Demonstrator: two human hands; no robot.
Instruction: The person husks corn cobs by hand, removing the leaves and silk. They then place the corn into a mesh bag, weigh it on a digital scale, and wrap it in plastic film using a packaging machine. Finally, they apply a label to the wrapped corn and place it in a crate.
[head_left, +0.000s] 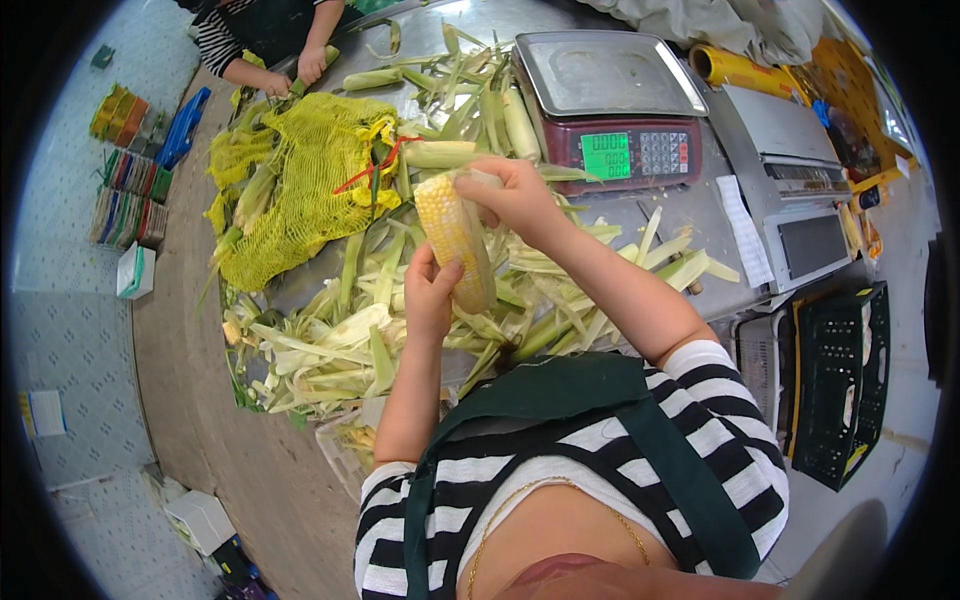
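A partly husked ear of corn (450, 232), its yellow and pale kernels bare on one side, is upright between my hands. My left hand (431, 289) grips its lower part, the thumb lying on the kernels. With its fingers near the top end, my right hand (506, 191) holds a pale piece of husk against the ear. Below and around both hands spreads a heap of stripped corn husks (337, 345). Just behind the ear lies another cob (442, 154) with green husk around it. To the left, a yellow mesh sack (322, 172) holds unhusked corn.
A red digital scale (555, 142) with a steel tray stands at the back right, beside a wrapping machine (780, 165) and a yellow film roll (742, 71). Across the metal table, a co-worker's hands (296, 75) hold corn. A dark green crate (840, 390) is at the right.
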